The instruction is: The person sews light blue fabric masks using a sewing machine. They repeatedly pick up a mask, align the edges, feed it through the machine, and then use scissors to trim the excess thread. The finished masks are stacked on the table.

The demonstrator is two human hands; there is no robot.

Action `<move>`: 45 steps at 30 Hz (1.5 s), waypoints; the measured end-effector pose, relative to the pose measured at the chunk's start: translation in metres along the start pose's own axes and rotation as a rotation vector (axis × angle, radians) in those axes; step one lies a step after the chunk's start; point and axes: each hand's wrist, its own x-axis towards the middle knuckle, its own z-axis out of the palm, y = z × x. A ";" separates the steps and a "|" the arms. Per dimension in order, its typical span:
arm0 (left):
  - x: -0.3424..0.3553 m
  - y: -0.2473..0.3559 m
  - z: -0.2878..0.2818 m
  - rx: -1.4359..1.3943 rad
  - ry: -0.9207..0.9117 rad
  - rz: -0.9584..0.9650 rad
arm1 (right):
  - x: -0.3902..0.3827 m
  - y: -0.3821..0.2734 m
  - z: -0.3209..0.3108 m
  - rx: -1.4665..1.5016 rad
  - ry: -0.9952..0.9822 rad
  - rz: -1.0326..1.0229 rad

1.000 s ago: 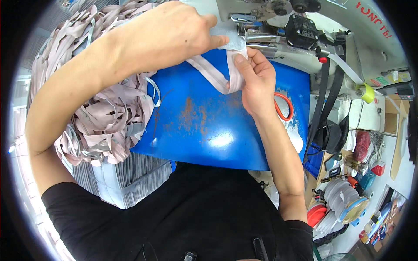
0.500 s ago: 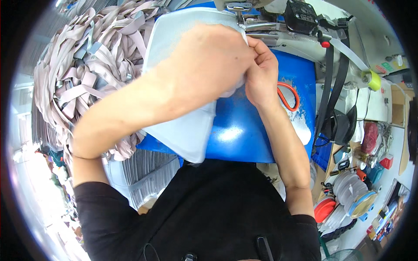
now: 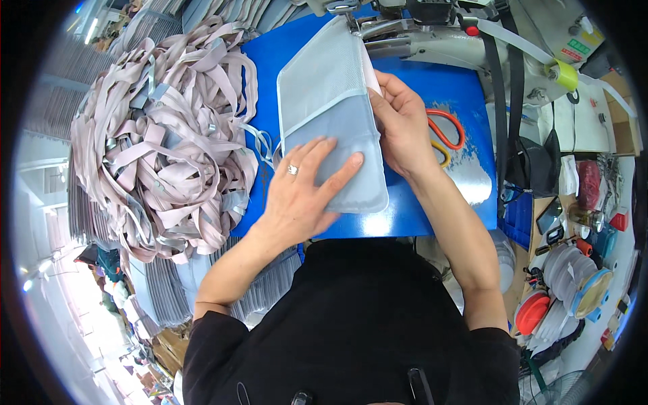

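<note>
A light grey fabric panel point(image 3: 335, 115) with rounded corners, mesh on its upper part and a pale band across it, lies under the needle area of a sewing machine point(image 3: 432, 47). My left hand point(image 3: 302, 192), a ring on one finger, rests flat on the panel's lower part with fingers spread. At the panel's right edge my right hand point(image 3: 403, 128) is closed, thumb against fingers, gripping that edge. A pale pinkish strip point(image 3: 368, 74) runs along the same edge up to the machine. The right hand's fingertips are partly hidden behind the panel.
A large heap of pinkish-grey straps point(image 3: 169, 148) covers the left side. Orange-handled scissors point(image 3: 460, 131) lie on the blue table point(image 3: 263, 61), right of my right hand. Stacked grey panels point(image 3: 260, 287) sit below the heap. Spools and tools point(image 3: 563, 270) crowd the right.
My left hand has come down from the machine, where it crossed over the panel, and now lies spread on its lower part. The panel has swung more upright. My right hand stays at its edge.
</note>
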 end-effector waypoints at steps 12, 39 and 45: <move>0.047 -0.012 -0.079 0.290 -0.368 0.175 | -0.050 -0.011 0.007 -0.021 0.089 0.014; 0.157 -0.104 -0.086 0.462 -0.413 0.364 | 0.052 0.012 0.001 -0.121 0.114 -0.134; 0.150 -0.091 -0.070 0.449 -0.414 0.251 | 0.050 0.009 0.003 -0.115 0.132 -0.114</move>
